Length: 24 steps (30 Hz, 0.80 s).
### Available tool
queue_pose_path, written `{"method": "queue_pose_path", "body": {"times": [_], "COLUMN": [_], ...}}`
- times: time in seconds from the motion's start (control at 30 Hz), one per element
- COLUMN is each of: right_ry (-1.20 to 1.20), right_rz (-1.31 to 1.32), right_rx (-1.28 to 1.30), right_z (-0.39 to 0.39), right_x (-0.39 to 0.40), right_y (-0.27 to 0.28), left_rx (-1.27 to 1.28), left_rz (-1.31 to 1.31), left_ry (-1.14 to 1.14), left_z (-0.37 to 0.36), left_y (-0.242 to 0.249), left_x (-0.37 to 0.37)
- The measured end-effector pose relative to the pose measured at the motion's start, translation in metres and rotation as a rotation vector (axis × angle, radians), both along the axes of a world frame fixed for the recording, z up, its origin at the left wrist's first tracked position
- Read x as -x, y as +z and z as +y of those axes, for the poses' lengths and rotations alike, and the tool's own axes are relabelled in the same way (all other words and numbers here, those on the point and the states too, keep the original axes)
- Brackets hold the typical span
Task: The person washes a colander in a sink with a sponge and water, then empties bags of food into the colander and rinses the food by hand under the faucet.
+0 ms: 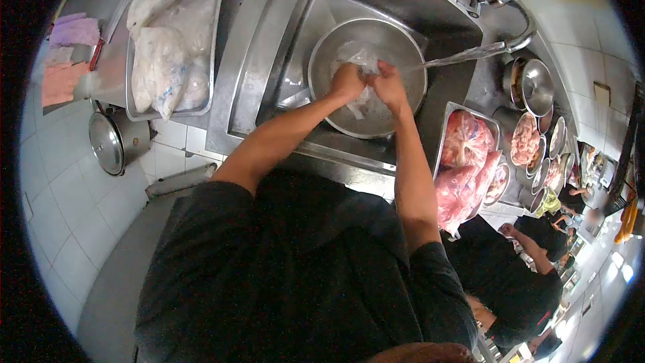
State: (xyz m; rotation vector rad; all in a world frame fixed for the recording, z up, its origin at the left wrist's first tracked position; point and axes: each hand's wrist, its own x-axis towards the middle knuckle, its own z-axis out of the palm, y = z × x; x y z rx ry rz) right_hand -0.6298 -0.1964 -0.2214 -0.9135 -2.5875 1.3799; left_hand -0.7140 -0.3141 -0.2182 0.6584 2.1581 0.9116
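Both my hands are over a round metal bowl standing in the steel sink. My left hand is closed on a whitish, translucent, crumpled piece that looks like wet plastic film. Close beside it, my right hand pinches the same piece with bent fingers. More of the pale material hangs below the hands inside the bowl. From the right, a stream of water runs from the tap toward the bowl's rim.
Left of the sink, a metal tray holds bagged whitish food; a lidded pot stands lower. At right are a tray of bagged red meat and several metal bowls. A person in black works nearby.
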Motion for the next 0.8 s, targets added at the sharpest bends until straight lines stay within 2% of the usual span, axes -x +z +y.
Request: {"method": "queue_pose_path", "body": {"times": [0.1,0.2,0.3,0.33,0.43,0.53,0.63,0.7,0.77,0.8], "right_ry": [-0.003,-0.043,-0.083,-0.093,-0.081,-0.175,-0.298,-0.342,-0.476,-0.58], "right_rz": [-0.002,0.06,0.092,0.092,0.133,0.077,-0.105,-0.098,-0.022,0.055], "right_rx": [-0.018,-0.029,-0.006,0.015,-0.128,-0.403,-0.274,-0.151,0.167,0.422], "right_z": [0.001,-0.002,-0.006,-0.011,-0.021,-0.031,-0.036,-0.042,-0.052,-0.073], "right_x": [0.001,0.004,0.012,0.014,0.014,0.005,-0.009,-0.014,-0.018,-0.011], "right_y": [0.042,0.054,0.088,0.103,0.127,0.125,0.101,0.082,0.075,0.101], "left_rx": [-0.036,-0.299,-0.344,-0.116,-0.327,-0.212,-0.306,-0.268,-0.287,-0.329], "left_rz": [-0.103,0.397,0.323,0.159,0.272,0.081,0.02,-0.185,-0.361,-0.439], "left_ry": [-0.009,0.031,0.156,0.073,0.07,0.07,0.134,0.129,0.139,0.152], "left_z": [-0.006,-0.009,0.003,-0.004,-0.004,0.0,-0.001,-0.001,-0.003,-0.011], "left_y": [0.046,-0.008,-0.039,0.016,0.02,0.031,0.039,0.038,0.038,0.054], "left_x": [0.007,0.005,0.026,0.033,0.047,0.058,0.054,0.051,0.047,0.035]}}
